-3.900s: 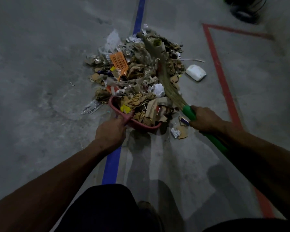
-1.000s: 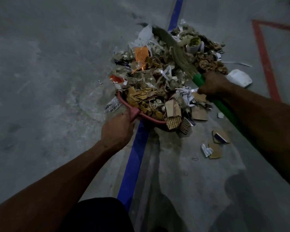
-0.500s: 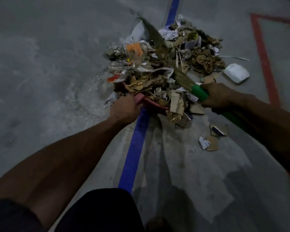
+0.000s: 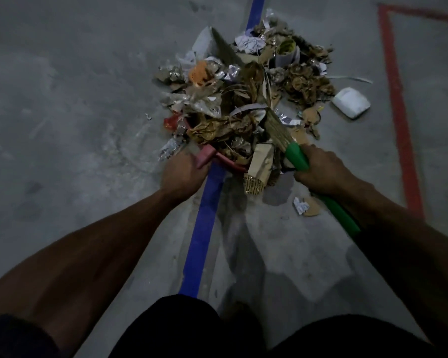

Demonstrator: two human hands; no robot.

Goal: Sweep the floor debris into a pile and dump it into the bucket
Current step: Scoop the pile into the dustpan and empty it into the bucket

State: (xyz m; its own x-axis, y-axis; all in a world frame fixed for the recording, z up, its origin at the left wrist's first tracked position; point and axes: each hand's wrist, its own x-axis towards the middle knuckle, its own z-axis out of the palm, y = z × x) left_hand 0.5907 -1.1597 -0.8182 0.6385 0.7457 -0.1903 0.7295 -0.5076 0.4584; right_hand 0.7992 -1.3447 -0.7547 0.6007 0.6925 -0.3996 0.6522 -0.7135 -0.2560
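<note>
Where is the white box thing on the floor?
The white box lies on the bare floor at the right edge of the debris pile, between the pile and the red line, beyond the right hand.

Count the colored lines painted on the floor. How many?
2. A blue line runs up the middle under the trash pile; a red line is at the right. The pile may hide more.

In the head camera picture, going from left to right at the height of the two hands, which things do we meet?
left hand → pink dustpan handle → blue floor line → folded brown paper piece → green broom handle → right hand → red floor line
</note>
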